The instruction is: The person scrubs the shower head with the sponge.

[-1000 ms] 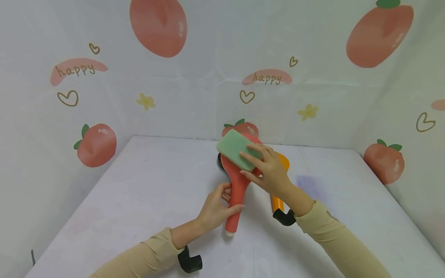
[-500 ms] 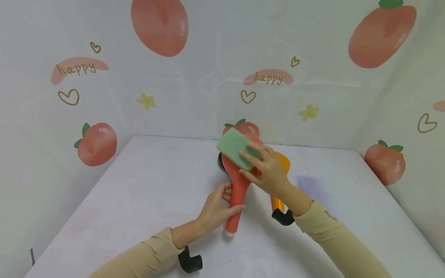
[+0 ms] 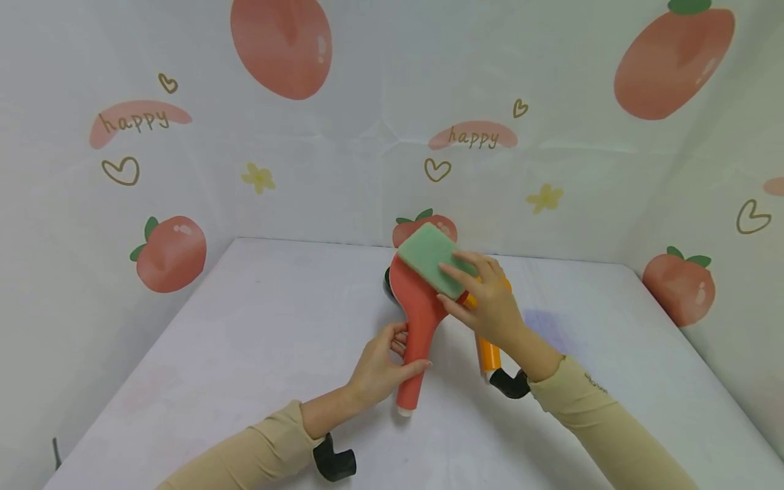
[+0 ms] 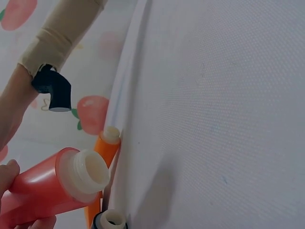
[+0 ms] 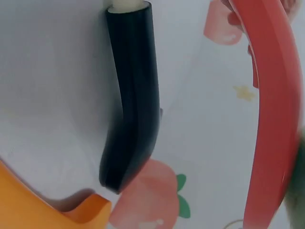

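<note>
My left hand (image 3: 381, 371) grips the handle of a red handheld shower head (image 3: 420, 327), its thumb across the front and fingers curled behind. A white threaded end (image 4: 91, 171) tips that handle in the left wrist view. The shower head is raised, its broad head pointing away from me. My right hand (image 3: 493, 303) holds a light green sponge (image 3: 433, 257) against the broad head, with fingers spread over its face and the thumb at its lower edge. The sponge covers the upper right part of the head.
An orange shower head (image 3: 488, 355) lies behind the right hand, partly hidden by it. A black shower head (image 5: 135, 81) lies on the white table (image 3: 275, 327), mostly covered by the red one in the head view. A white printed backdrop (image 3: 343, 163) rises behind.
The right hand has slid the sponge a little to the right over the red shower head, baring more of its left side. The left hand keeps its grip in the same place.
</note>
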A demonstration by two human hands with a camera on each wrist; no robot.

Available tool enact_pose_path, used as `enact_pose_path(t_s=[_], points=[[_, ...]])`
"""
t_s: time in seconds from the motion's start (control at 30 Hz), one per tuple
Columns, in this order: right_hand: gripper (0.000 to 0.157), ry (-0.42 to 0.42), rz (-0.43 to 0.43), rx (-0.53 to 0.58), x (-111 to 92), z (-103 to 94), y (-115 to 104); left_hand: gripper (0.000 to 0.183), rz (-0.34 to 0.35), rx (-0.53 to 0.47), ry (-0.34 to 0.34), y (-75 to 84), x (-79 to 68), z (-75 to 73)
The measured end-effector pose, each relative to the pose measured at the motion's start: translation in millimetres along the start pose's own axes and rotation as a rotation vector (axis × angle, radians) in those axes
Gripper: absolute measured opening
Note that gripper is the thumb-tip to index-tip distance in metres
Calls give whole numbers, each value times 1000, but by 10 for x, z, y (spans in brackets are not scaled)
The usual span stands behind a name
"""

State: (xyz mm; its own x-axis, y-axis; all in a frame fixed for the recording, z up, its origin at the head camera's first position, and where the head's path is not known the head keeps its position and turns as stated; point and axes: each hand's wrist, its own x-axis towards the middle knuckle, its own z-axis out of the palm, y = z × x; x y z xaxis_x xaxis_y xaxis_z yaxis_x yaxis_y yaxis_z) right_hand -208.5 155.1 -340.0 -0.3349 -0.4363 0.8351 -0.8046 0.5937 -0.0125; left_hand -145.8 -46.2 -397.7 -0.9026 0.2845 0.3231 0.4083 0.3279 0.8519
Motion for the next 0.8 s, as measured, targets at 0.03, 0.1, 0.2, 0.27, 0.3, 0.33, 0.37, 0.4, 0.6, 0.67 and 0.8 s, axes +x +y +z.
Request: enact_pose_path(t_s=[0.03,0.1,0.2,0.27,0.3,0.33,0.37,0.4,0.6,0.67,0.8], points=[[41,9,12,-7,1,0,4,55,3,0,-1,0,0,0],[40,7,10,-1,-9,10,-16,55,6,-1,1,2,2,2],[40,-24,-50,11,-39,44,-92,53,-3,-13,7,1,7,7],[39,-51,-94,19,-77,62,-146,51,-2,-27,13,-3,14,11],[38,-62,-115,22,-97,64,-170,50,0,-38,14,-4,17,10],[37,-72,-135,25,-120,64,-184,50,4,-52,11,-10,21,9],[36,-78,-149,32,-143,57,-194,49,6,-68,9,-13,24,6],[36,-86,-156,39,-166,46,-194,48,7,-81,5,-19,28,2],[36,-9,-115,40,-234,-55,-44,50,-83,-172,-43,-16,47,-46],[37,36,-48,25,-242,-87,23,51,-118,-202,-61,-13,52,-61],[45,94,136,32,-256,-133,110,51,-149,-249,-104,-11,63,-78]])
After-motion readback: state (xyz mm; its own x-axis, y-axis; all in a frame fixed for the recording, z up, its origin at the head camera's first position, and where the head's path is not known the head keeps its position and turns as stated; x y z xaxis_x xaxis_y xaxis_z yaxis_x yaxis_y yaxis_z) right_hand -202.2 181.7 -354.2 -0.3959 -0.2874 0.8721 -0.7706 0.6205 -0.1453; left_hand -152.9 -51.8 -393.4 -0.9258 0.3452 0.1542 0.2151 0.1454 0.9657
